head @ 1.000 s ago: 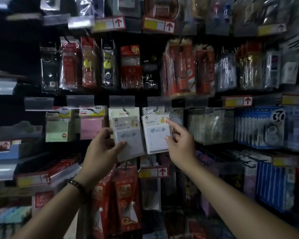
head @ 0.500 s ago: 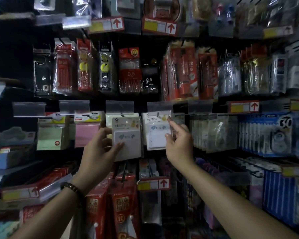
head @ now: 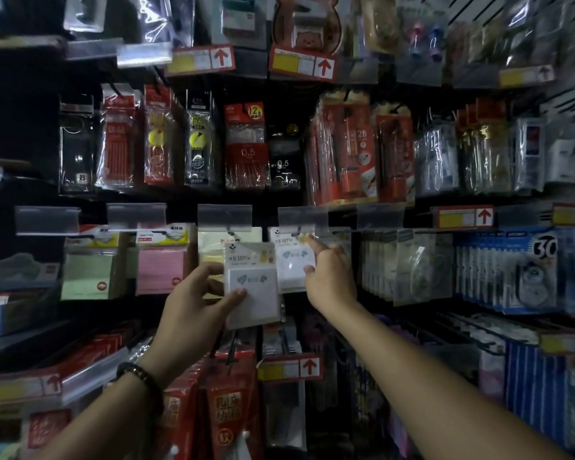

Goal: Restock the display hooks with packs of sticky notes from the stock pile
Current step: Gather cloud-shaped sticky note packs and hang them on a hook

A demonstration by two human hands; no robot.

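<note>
Sticky-note pack (head: 251,290), white, being held upright in left hand (head: 193,310): thumb pressing front, fingers curling behind its left edge. Just right of it, matching pack (head: 292,263) hanging on display hook (head: 297,231). Right hand (head: 329,280) touching it, index finger (head: 314,244) reaching straight to its top, thumb resting on front; gripping or not, cannot tell. Beyond left hand, pink pack (head: 160,270) and green pack (head: 87,273) hanging.

The right grip (head: 329,280) has pushed the hung pack (head: 294,263) further back on its hook (head: 297,232)
</note>
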